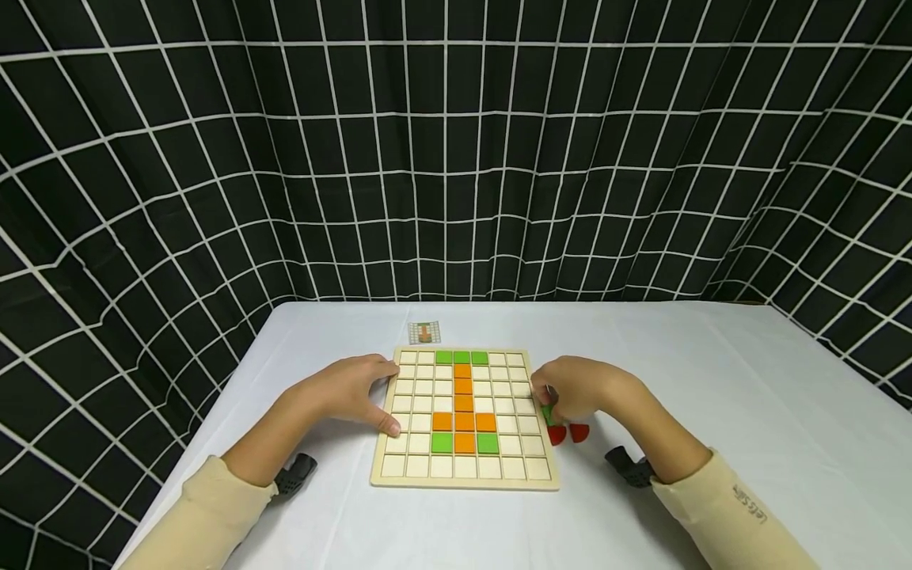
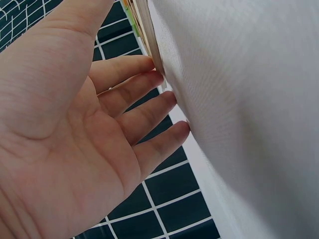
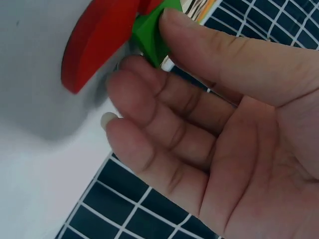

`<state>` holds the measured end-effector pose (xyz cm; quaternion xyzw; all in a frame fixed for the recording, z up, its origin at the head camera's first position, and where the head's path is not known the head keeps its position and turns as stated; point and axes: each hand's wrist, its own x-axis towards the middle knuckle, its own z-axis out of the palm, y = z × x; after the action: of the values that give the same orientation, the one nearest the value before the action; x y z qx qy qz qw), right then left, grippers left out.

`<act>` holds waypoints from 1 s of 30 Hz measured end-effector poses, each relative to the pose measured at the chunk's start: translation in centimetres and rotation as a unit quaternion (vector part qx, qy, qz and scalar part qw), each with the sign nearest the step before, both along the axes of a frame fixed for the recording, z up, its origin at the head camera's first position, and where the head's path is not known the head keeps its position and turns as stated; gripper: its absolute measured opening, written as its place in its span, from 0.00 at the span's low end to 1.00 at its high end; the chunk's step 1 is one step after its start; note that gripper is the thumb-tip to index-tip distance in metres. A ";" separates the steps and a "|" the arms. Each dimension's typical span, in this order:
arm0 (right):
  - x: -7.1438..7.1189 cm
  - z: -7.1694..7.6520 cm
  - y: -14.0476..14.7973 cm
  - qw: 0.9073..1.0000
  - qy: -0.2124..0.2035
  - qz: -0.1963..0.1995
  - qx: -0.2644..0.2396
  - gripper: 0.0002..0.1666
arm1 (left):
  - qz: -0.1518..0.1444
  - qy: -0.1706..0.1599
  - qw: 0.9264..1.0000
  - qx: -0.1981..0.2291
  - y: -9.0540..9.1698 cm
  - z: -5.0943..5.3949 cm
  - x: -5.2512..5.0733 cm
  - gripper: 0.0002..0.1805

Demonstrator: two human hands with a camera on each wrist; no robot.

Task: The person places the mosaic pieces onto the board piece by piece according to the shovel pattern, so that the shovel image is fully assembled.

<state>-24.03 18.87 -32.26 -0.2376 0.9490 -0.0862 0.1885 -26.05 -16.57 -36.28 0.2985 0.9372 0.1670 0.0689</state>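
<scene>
A square wooden grid board point(image 1: 465, 482) lies on the table. Cream squares fill most of it, with an orange column of tiles point(image 1: 464, 403) up the middle and green tiles point(image 1: 461, 358) along the top row; more green tiles flank the column low down. My left hand point(image 1: 349, 390) rests against the board's left edge, thumb and fingers spread and fairly straight. At the right edge, my right hand point(image 1: 579, 385) has curled fingers, its thumb against a green piece point(image 3: 148, 36) that it seems to pinch; the index finger is mostly hidden. Two red pieces point(image 1: 579, 433) lie just below that hand.
A small card point(image 1: 424, 332) with a grid picture lies beyond the board's far edge. White cloth point(image 1: 712, 372) covers the table. Behind it hangs a black curtain point(image 1: 456, 158) with white grid lines. Dark wrist devices point(image 1: 630, 467) sit under both forearms.
</scene>
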 end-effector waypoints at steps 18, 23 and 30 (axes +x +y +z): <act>-0.9 1.1 1.9 0.991 0.007 0.079 -0.106 0.16 | -0.002 0.000 1.000 0.004 0.0 -0.3 -0.2 0.48; -0.4 1.4 1.4 0.989 0.011 0.089 -0.114 0.17 | -0.006 0.003 1.000 0.000 0.0 -0.3 -0.2 0.49; 1.1 2.0 -0.6 0.985 0.016 0.112 -0.129 0.15 | -0.011 0.004 1.000 0.001 -0.2 -0.4 -0.3 0.45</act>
<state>-22.90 18.29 -30.30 -0.3662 0.9002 -0.1825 0.1493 -26.39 -16.77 -36.64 0.3099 0.9338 0.1657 0.0667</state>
